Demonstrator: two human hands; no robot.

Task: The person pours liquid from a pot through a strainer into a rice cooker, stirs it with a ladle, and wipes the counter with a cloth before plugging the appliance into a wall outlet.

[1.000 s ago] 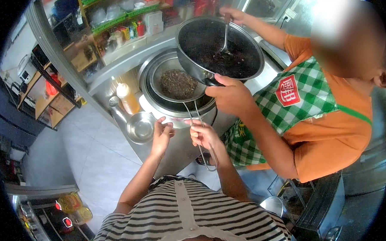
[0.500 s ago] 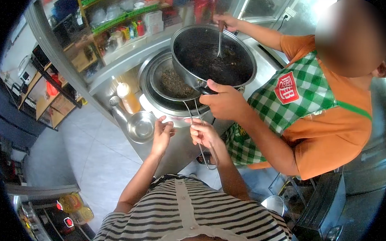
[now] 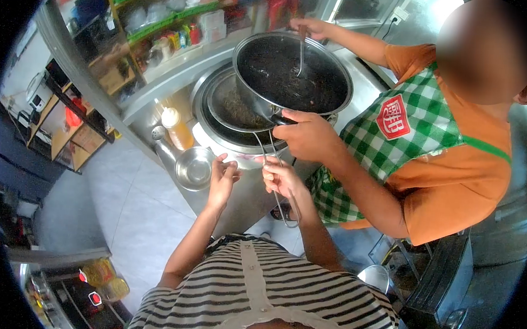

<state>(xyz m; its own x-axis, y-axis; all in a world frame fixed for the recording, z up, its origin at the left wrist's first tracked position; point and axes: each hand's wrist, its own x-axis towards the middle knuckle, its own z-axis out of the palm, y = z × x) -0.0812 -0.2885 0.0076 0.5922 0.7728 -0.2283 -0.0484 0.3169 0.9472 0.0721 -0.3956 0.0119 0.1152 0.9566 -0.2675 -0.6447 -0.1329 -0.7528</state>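
Observation:
A round strainer point(image 3: 233, 107) rests over a large metal pot point(image 3: 209, 124), with dark bits in its mesh. My right hand point(image 3: 280, 177) is closed around the strainer's long wire handle. Beside it, my left hand point(image 3: 223, 175) holds nothing, its fingers apart and slightly curled, near a small steel bowl point(image 3: 194, 168). A co-worker in an orange top holds a wide pan point(image 3: 294, 74) of dark contents, tilted over the strainer's right part. One co-worker hand grips the pan's black handle, the other a long-handled ladle point(image 3: 301, 57) inside the pan.
A bottle of yellow liquid point(image 3: 177, 128) and a perforated metal ladle point(image 3: 159, 134) stand left of the pot. Shelves with boxes and bags point(image 3: 187, 35) lie behind the counter's glass. Oil bottles point(image 3: 100, 275) sit at lower left, a metal bucket point(image 3: 374, 277) at lower right.
The co-worker's pan has moved left and down over the strainer, tilting more and covering more of it. Both my hands have stayed nearly in place, the right still on the wire handle.

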